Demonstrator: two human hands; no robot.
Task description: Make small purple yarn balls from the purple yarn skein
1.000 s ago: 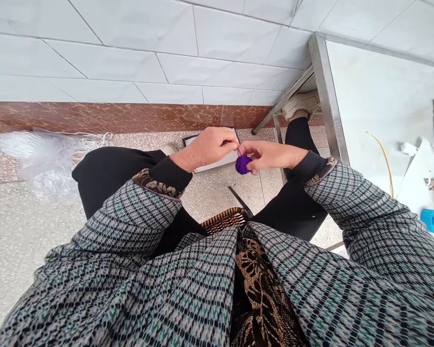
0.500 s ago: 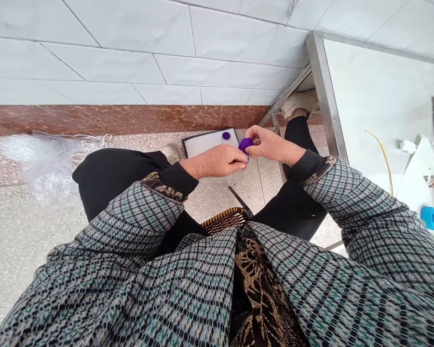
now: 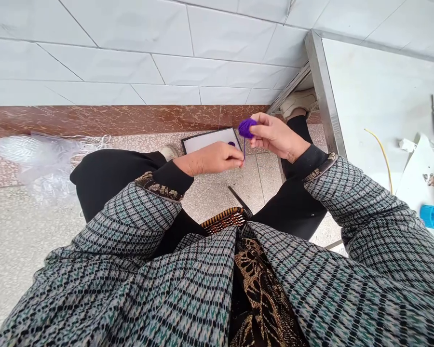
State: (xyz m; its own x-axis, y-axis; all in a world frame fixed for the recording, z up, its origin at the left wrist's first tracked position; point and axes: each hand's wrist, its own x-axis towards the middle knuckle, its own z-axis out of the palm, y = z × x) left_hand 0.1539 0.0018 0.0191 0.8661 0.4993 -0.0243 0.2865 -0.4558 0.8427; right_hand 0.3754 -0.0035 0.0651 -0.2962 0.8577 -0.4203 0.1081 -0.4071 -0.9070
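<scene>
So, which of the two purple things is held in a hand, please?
The yarn ball in the right hand, its strand pinched by the left hand; the darker one, partly hidden, lies on the white panel.

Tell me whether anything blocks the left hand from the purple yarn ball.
Nothing visible does: only a purple strand runs across the gap from the left hand to the purple yarn ball, which the right hand holds from the right.

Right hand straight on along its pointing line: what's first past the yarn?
Beyond the purple yarn ball in its fingers, the right hand seems to line up with the red-brown wall strip, maybe the white tiles above; depth unclear.
</scene>
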